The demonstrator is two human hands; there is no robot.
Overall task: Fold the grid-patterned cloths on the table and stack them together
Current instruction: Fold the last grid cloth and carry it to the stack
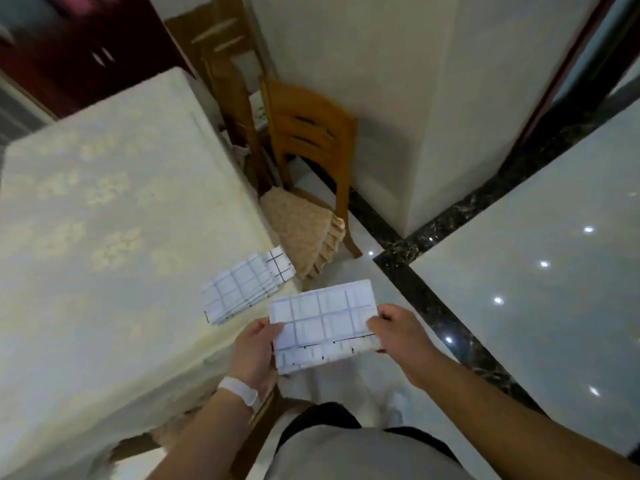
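Both hands, left and right, have a pinching grip on a folded cloth at lower center, stack on the worktop just upper-left.

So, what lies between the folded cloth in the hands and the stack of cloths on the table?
Nothing stands there. In the head view, only a narrow bare strip of tablecloth separates the held cloth from the stack.

Open desk surface from the left edge to the stack of folded cloths at the near right corner, wooden chair just beside the right edge, open floor beyond it
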